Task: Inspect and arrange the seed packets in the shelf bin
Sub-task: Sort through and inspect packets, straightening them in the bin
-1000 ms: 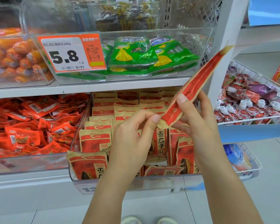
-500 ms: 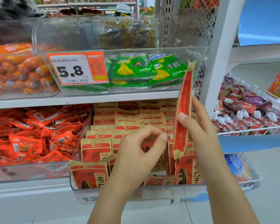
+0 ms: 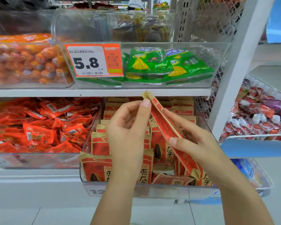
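Shop shelving with clear plastic bins fills the view. Both hands are on one seed packet (image 3: 167, 129) held edge-on above the shelf bin (image 3: 136, 190) — the left hand (image 3: 128, 127) pinches its top corner between thumb and fingertip, the right hand (image 3: 195, 143) grips its lower half with the thumb across the front. So this looks like the inspecting step, with the packet tilted, top leaning left.

Next move, I'd guess: turn it upright and slot it into the gap at the bin's front right, without knocking the standing rows (image 3: 104, 142) over.

Counts: one packet in hand, two hands, roughly three rows of packets in the bin — too overlapped to count singly. One price tag (image 3: 92, 60) reading 5.8 on the bin above, which holds green packets (image 3: 146, 62), at least three.
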The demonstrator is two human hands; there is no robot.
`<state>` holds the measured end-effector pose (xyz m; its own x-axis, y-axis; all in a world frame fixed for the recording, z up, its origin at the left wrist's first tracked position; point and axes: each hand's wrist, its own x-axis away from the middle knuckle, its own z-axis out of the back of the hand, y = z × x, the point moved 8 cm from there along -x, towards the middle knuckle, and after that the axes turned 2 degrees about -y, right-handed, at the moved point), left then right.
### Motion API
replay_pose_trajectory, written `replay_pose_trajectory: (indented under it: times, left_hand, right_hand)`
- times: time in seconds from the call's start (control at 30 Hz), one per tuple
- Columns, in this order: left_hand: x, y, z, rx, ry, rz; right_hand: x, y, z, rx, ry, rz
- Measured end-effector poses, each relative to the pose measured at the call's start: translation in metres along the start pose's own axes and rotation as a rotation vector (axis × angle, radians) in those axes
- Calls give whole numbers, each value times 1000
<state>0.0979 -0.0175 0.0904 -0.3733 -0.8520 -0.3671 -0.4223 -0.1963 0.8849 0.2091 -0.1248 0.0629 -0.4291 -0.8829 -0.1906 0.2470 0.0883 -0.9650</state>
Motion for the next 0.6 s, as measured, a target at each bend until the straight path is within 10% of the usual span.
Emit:
replay_pose_trajectory:
  times: [0.6]
  left_hand:
    - [-2, -12, -6, 83, -114, 123]
  right_hand:
    - [-1, -5, 1, -24, 112, 66]
